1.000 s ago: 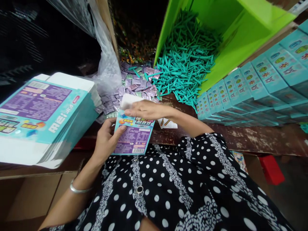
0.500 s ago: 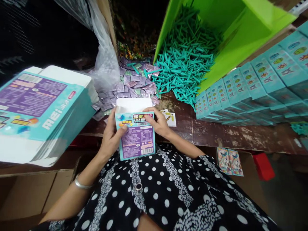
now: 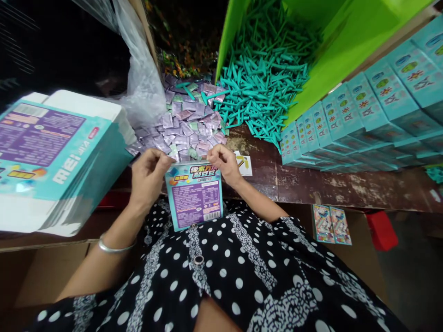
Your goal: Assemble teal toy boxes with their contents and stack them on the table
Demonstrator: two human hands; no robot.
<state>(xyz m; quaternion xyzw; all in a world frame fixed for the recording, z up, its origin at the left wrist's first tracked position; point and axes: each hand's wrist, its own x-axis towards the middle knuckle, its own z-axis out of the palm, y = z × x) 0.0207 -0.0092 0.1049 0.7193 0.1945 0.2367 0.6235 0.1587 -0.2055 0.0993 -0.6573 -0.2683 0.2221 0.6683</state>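
I hold a small teal and purple carton [image 3: 194,195] upright against my dotted dress. My left hand [image 3: 148,177] pinches its top left corner with curled fingers. My right hand [image 3: 223,163] pinches the top right corner the same way. The carton's white top flap is no longer showing. Just beyond my hands lies a heap of small purple sachets [image 3: 187,124] on the brown table edge [image 3: 311,184].
A stack of flat teal cartons [image 3: 51,157] sits at the left. A green bin [image 3: 346,50] spills teal plastic sticks [image 3: 266,78]. Rows of finished teal boxes [image 3: 363,120] fill the right. A small white card [image 3: 244,165] lies by my right hand. Clear plastic bag [image 3: 141,83] behind.
A second ago my right hand lay across the open white flap. Both hands then took the carton's sides, and now they pinch its top corners with the flap folded out of sight.
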